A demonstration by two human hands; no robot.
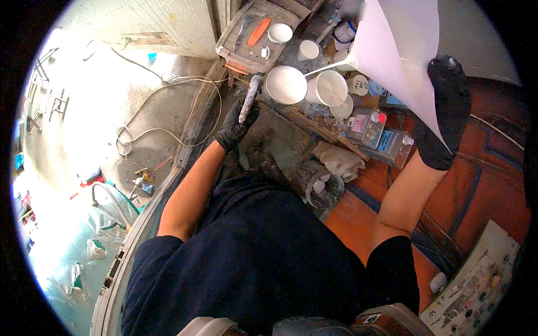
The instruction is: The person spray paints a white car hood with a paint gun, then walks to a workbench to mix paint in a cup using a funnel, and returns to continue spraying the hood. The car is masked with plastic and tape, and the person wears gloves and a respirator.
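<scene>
My left hand (237, 124), in a black glove, is closed around a paint-smeared, pale grey rod (250, 99) with a thicker top end. To the right, my gloved right hand (445, 112) grips the edge of a large pale sheet (400, 50), curved into a cone-like shape; some fingers are hidden. A thin white strip (328, 68) runs between the sheet's lower-left tip and a round white tub (286, 85); whether stick or stream I cannot tell. Beside the tub stands a white cup (329, 88) with pale contents.
A lidded plastic box (258, 36) bears an orange scraper-like tool (259, 31) and a small white bowl (279, 33). Metal cans (367, 126) stand on the bench's right. Below lie a crumpled cloth (339, 159) and a dirty bucket (323, 189). A cable (168, 134) loops across the left floor.
</scene>
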